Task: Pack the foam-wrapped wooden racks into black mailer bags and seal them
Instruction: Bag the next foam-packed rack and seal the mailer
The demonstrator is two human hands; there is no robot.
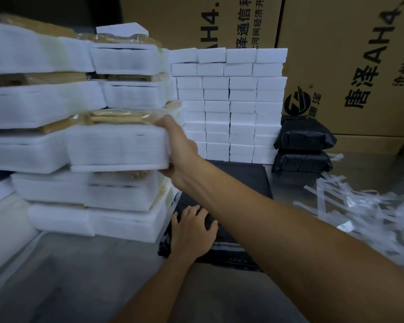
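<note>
Cartons of brown printed cardboard (pixel 350 66) fill the upper right; a tall stack of white foam-wrapped wooden racks (pixel 84 183) occupies the left. Right hand (pixel 180 150) grips one foam-wrapped rack (pixel 117 148) mid-stack at its corner — fingers curled under, thumb over. Left hand (pixel 191 231) rests, fingers spread, on flat black mailer bags (pixel 231 183) at centre. Risk: withdrawing the rack could drag and topple those above.

cardboard boxes (pixel 350 66) printed "唐泽", "AH4"
</note>
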